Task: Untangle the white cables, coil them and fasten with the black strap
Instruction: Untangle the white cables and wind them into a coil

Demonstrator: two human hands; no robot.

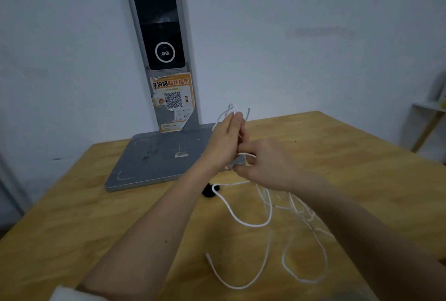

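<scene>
White cables [243, 216] sprawl in loose loops across a pale wooden tabletop [72, 216] as a person works on them with both bare hands raised above the grey base plate [154, 160] of an upright scanner stand [159, 35]. The left hand [224, 139], over the plate's right edge, has its grip closed around a bunch of cable whose loops stick out above the fingertips. The right hand [263, 163], just right of the plate's front corner, has its grip pinched narrowly on a strand running across to the left hand. The rest of the cables trail down from the hands and lie on the wood in front and to the right of the plate, one plug end nearest the camera. The black strap [209, 190] lies on the tabletop just in front of the plate's front edge, with a cable passing across it. An orange QR-code sticker [173, 100] is pasted on the stand's column, behind the plate.
</scene>
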